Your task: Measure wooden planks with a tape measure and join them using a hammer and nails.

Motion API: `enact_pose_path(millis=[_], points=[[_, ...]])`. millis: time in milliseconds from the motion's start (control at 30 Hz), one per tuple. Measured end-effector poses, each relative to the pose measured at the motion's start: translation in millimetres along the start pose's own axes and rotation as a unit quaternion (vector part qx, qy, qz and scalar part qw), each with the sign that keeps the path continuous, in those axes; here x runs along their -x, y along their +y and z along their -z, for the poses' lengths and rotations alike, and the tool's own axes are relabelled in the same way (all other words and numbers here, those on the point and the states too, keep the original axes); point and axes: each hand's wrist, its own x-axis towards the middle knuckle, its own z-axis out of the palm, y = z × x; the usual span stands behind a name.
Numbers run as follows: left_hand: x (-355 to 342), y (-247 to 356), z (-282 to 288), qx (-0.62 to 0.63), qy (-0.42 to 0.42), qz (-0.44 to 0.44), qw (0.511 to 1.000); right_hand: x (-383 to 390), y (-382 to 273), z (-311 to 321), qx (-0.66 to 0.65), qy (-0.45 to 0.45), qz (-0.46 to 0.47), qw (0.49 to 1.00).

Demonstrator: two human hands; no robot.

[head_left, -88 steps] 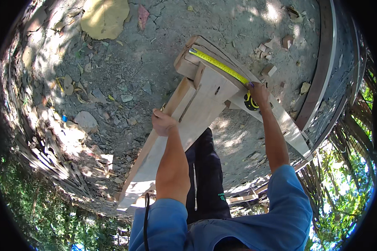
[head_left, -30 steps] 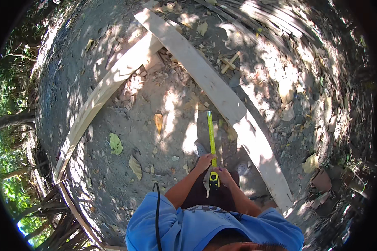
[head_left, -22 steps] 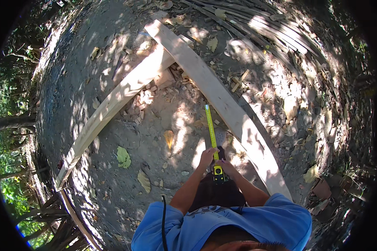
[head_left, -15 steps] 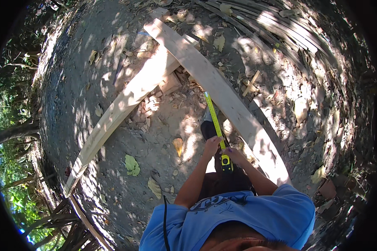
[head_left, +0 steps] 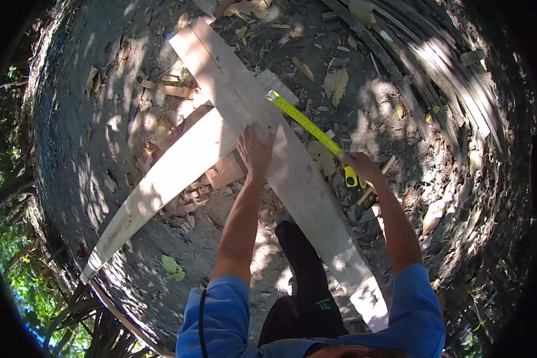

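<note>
The right hand (head_left: pixel 365 169) has its fingers curled around a tape measure (head_left: pixel 351 178), rounded and yellow, its thin blade (head_left: pixel 306 123) bowing to the plank's far edge. The left hand (head_left: pixel 255 149) rests on that broad, pale wooden plank (head_left: pixel 304 191); whether its fingers grip, I cannot tell. A tapering sunlit board (head_left: pixel 173 167) lies partly underneath, beside blocky wood chips (head_left: pixel 194 196) and crinkled leaves (head_left: pixel 336 85)

Partly covered by right hand (head_left: pixel 364 169): case of tape measure (head_left: pixel 351 177). Too small to read: graduations on yellow blade (head_left: pixel 307 124). Palm hidden, over upper board (head_left: pixel 310 188): left hand (head_left: pixel 256 149). Partly hidden beneath same board: lower board (head_left: pixel 173 158). Cut off by upper edge: pile of slats (head_left: pixel 453 83). By lower edge: blue shirt (head_left: pixel 420 310).
</note>
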Motion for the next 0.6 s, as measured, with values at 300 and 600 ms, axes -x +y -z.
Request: enact_pose_path(millis=[300, 600], points=[[-87.6, -14.0, -52.0, -0.11, 0.127, 0.156, 0.973, -189.5, -59.7, 162.4, 0.394, 0.083, 0.034, 0.915], [-97.9, -12.5, -47.0, -0.121, 0.08, 0.197, 0.97, -281.5, -128.8, 209.7, 0.505, 0.121, 0.101, 0.849]])
